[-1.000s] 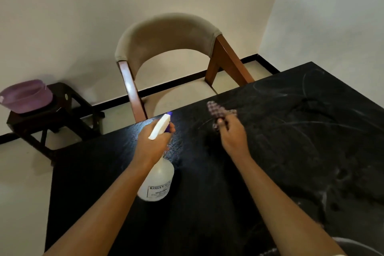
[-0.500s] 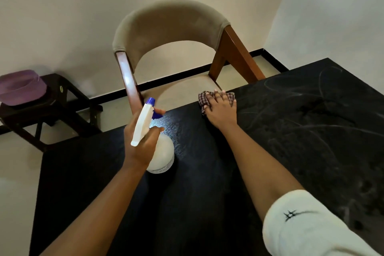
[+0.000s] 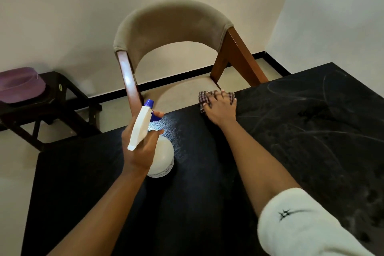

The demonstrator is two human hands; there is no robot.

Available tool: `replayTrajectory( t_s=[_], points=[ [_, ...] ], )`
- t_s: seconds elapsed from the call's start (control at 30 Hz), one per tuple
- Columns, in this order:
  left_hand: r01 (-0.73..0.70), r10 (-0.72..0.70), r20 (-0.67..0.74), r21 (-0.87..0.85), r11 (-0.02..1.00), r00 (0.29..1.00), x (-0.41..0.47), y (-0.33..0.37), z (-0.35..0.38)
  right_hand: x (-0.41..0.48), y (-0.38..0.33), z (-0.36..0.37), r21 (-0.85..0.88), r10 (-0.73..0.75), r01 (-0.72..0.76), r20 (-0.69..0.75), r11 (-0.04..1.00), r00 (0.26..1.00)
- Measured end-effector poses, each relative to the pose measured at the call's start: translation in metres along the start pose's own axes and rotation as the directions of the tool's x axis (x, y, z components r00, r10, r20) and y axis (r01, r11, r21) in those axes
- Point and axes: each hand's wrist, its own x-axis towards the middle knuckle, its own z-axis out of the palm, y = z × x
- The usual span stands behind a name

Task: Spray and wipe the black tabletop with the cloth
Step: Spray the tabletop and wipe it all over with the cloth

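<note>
Right hand [image 3: 220,110] flat atop cloth [image 3: 202,97] at far edge of black tabletop [image 3: 207,203]; left hand [image 3: 139,151] tight around spray bottle [image 3: 164,158].

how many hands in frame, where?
2: left hand grips the spray bottle over the black tabletop; right hand presses the checked cloth flat at the tabletop's far edge by the chair.

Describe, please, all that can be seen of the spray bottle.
The spray bottle has a round, translucent white body that looks like plastic, a white trigger head and a blue nozzle tip pointing away from the person. Small print near its base is unreadable. The left hand grips its neck, holding it tilted over the black tabletop. Only that hand visibly touches it.
</note>
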Motion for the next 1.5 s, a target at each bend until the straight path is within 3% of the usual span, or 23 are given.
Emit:
replayTrajectory(
  t_s=[0.07,0.13,0.2,0.27,0.33,0.43,0.53,0.6,0.67,0.77,0.87,1.0,1.13,1.2,1.27,1.37,1.5],
  points=[
    [0.001,-0.001,-0.001,0.007,1.000,1.000,0.001,0.000,0.000,-0.006,-0.010,0.001,-0.005,-0.045,0.045,-0.001,0.999,0.999],
    [-0.032,0.032,0.001,0.030,0.999,1.000,0.002,0.004,0.000,-0.030,-0.022,0.005,-0.002,-0.259,0.260,0.028,0.966,0.965],
    [-0.027,0.027,-0.002,0.015,1.000,1.000,0.003,0.005,0.001,-0.062,-0.025,0.011,-0.005,-0.492,0.494,0.090,0.869,0.866],
    [-0.030,0.030,-0.006,0.002,1.000,1.000,0.003,0.003,0.000,-0.082,-0.013,0.013,-0.034,-0.592,0.600,0.131,0.799,0.795],
    [-0.047,0.047,-0.002,-0.020,0.999,0.999,0.001,0.000,0.001,-0.075,0.009,0.006,-0.066,-0.533,0.541,0.111,0.838,0.839],
    [-0.052,0.052,0.007,-0.001,0.999,0.999,0.001,-0.006,0.000,-0.036,0.046,-0.006,-0.035,-0.229,0.228,-0.020,0.973,0.973],
    [-0.036,0.036,0.011,-0.001,0.999,0.999,0.002,-0.008,-0.001,-0.016,0.052,-0.007,0.037,-0.023,0.025,-0.061,0.999,0.998],
    [-0.041,0.041,0.003,0.005,0.999,0.999,0.001,-0.006,0.000,-0.024,0.040,-0.004,0.065,-0.060,0.063,-0.038,0.996,0.997],
    [-0.036,0.036,-0.011,0.003,0.999,0.999,0.000,-0.001,0.001,-0.052,0.028,-0.001,0.102,-0.190,0.191,-0.016,0.976,0.982],
    [-0.056,0.056,-0.006,0.021,0.998,0.998,0.001,0.005,0.002,-0.115,0.021,0.006,0.039,-0.436,0.434,0.044,0.900,0.899],
    [-0.069,0.069,-0.009,0.022,0.997,0.998,0.001,0.007,0.002,-0.156,0.025,0.015,-0.027,-0.556,0.561,0.104,0.828,0.825],
    [-0.077,0.077,-0.004,0.041,0.996,0.997,0.001,0.004,0.002,-0.114,0.027,0.006,-0.078,-0.489,0.496,0.092,0.865,0.867],
    [-0.068,0.068,0.011,-0.006,0.998,0.998,0.000,-0.005,0.001,-0.027,0.027,0.003,-0.059,-0.183,0.183,0.002,0.981,0.983],
    [-0.057,0.058,0.033,-0.021,0.998,0.998,0.001,-0.006,0.001,-0.002,0.023,0.003,-0.056,-0.044,0.044,-0.001,0.997,0.999],
    [-0.048,0.049,0.048,-0.030,0.998,0.998,0.001,-0.005,0.000,0.002,0.016,0.005,-0.060,0.006,-0.006,0.005,0.998,1.000],
    [-0.025,0.026,0.050,-0.032,0.999,0.998,-0.002,-0.006,0.001,-0.037,0.009,0.006,-0.038,-0.128,0.128,0.006,0.991,0.992],
    [-0.018,0.020,0.058,-0.025,1.000,0.998,-0.001,-0.007,0.001,-0.142,0.008,0.015,-0.014,-0.412,0.412,-0.012,0.911,0.911]
  ],
)
